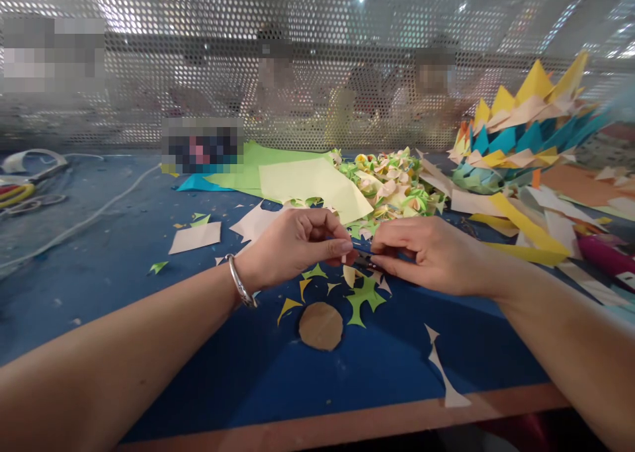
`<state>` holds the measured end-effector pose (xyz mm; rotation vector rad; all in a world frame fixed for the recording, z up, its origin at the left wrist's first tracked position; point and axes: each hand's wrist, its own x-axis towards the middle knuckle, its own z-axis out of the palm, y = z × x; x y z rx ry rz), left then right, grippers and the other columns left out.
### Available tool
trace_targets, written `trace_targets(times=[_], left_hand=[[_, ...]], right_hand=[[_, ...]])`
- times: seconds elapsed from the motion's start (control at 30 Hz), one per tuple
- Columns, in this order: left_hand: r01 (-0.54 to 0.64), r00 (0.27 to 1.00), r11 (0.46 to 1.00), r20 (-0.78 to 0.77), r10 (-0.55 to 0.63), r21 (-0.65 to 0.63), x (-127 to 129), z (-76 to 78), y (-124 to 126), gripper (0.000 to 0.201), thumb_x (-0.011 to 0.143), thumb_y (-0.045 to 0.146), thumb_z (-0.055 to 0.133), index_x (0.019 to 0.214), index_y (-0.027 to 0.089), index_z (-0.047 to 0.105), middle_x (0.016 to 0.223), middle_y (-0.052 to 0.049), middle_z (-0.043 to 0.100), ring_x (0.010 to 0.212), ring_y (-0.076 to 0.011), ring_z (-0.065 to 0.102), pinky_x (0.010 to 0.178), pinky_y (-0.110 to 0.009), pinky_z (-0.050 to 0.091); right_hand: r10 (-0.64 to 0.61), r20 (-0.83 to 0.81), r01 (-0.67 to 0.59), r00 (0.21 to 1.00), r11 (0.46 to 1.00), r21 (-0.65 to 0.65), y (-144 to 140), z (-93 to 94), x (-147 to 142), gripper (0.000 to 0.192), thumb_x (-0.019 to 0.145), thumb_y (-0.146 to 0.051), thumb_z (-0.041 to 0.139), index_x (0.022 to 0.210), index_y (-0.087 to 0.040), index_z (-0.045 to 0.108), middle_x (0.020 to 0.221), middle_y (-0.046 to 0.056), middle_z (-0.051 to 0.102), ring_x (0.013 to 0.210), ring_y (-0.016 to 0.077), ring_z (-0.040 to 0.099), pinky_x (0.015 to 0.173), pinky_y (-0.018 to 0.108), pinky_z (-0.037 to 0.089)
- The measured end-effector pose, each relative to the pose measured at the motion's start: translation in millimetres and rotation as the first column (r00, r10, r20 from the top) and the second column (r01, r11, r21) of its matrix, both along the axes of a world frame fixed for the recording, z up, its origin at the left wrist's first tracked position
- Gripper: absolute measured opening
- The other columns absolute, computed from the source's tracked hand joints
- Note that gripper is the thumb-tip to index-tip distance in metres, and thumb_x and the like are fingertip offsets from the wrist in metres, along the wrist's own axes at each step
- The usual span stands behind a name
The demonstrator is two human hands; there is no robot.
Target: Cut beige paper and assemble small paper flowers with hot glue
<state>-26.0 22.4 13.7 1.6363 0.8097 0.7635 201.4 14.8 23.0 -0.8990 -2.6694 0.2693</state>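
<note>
My left hand (302,247), with a silver bangle at the wrist, pinches a small pale paper piece (344,259) between thumb and fingers. Close by on the right, my right hand (426,253) is closed on a thin dark object (366,261) that mostly hides behind the fingers. Its kind I cannot make out. On the blue tabletop under the hands lie green paper scraps (364,300) and a few yellow slivers (288,308). A round brown cardboard disc (321,326) rests nearer to me. Right of it is a thin white paper offcut (444,376).
Behind my hands are a pale yellow sheet (307,180), green sheets (238,167) and a heap of small cut paper pieces (391,180). A layered folded-paper piece (520,134) stands at right. Scissors (30,197) and a white cord (104,207) lie left. A perforated panel (317,108) closes the back.
</note>
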Motion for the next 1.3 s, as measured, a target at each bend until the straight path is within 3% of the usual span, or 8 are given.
trace_targets(times=[0.13,0.5,0.93,1.3], left_hand=[[0.006,1.0,1.0,-0.007,-0.006,-0.012,1,1.8,-1,0.014,0.084,0.025,0.064,0.073,0.015,0.064,0.074,-0.005,0.072,0.064,-0.0115,0.064,0.063,-0.024,0.051],[0.018,0.999,0.999,-0.027,-0.017,0.035,-2,-9.2,6,0.005,0.079,0.018,0.066,0.082,0.014,0.065,0.074,-0.004,0.072,0.063,-0.0098,0.064,0.062,-0.022,0.052],[-0.067,0.998,0.991,0.018,0.065,0.117,0,-13.5,4,0.019,0.075,0.018,0.07,0.093,0.015,0.064,0.082,-0.008,0.075,0.083,-0.0202,0.073,0.07,-0.028,0.056],[-0.026,1.0,0.994,-0.004,0.026,0.102,2,-14.2,3,0.01,0.074,0.015,0.071,0.084,0.014,0.069,0.082,-0.005,0.075,0.079,-0.0155,0.071,0.07,-0.024,0.055]], right_hand=[[0.008,0.002,-0.008,1.0,1.0,-0.009,0,-0.7,1,0.021,0.094,-0.026,0.049,0.075,-0.018,0.056,0.07,0.0,0.054,0.066,0.0127,0.049,0.063,0.026,0.036],[-0.011,0.033,0.011,0.999,1.0,-0.002,3,-0.4,2,0.019,0.092,-0.028,0.052,0.079,-0.017,0.063,0.072,0.002,0.059,0.068,0.0146,0.052,0.063,0.026,0.037],[0.026,-0.043,-0.026,0.999,1.0,-0.001,4,2.2,3,0.03,0.097,-0.034,0.048,0.079,-0.016,0.064,0.069,0.001,0.059,0.068,0.013,0.056,0.064,0.024,0.04],[0.015,-0.003,-0.015,1.0,1.0,-0.016,3,2.2,4,0.03,0.096,-0.034,0.049,0.076,-0.016,0.062,0.068,0.0,0.057,0.064,0.0112,0.052,0.061,0.024,0.038]])
